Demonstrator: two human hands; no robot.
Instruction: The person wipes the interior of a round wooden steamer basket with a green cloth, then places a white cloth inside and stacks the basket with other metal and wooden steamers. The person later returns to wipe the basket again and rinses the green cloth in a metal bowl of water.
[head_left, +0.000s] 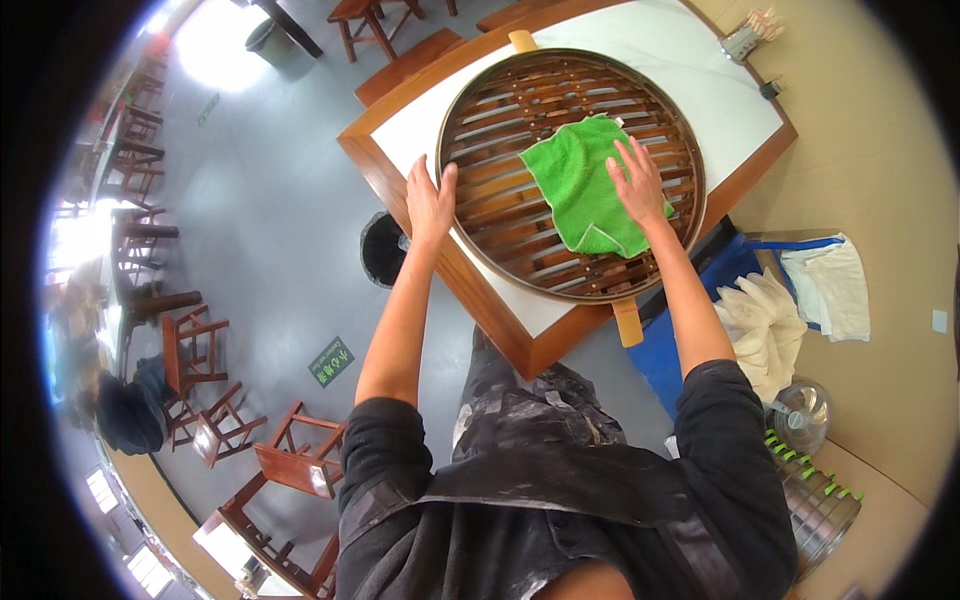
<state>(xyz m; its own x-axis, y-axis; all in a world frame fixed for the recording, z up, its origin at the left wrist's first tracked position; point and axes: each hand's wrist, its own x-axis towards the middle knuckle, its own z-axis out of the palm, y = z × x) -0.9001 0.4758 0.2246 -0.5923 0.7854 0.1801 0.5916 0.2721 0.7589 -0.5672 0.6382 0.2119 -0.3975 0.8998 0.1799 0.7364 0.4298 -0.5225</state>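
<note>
A large round steamer tray with wooden slats (495, 187) rests on a white-topped table with a wooden edge (720, 82). Spread over its slats, right of the middle, is a rumpled green cloth (581, 180). My right hand (637, 184) is at the cloth's right side, palm down, fingers apart; whether it presses on the cloth cannot be told. At the tray's left rim is my left hand (433, 201), thumb and fingers apart, holding nothing. Light wooden handle pieces stick out at the tray's top and at its near side (628, 322).
A black-lined bin (382, 247) stands left of the table. On the right are a blue chair or stand (660, 360), pale cloths (761, 330) and stacked metal containers (817, 510). A holder of sticks (741, 43) stands by the wall. Wooden stools (300, 457) are at lower left.
</note>
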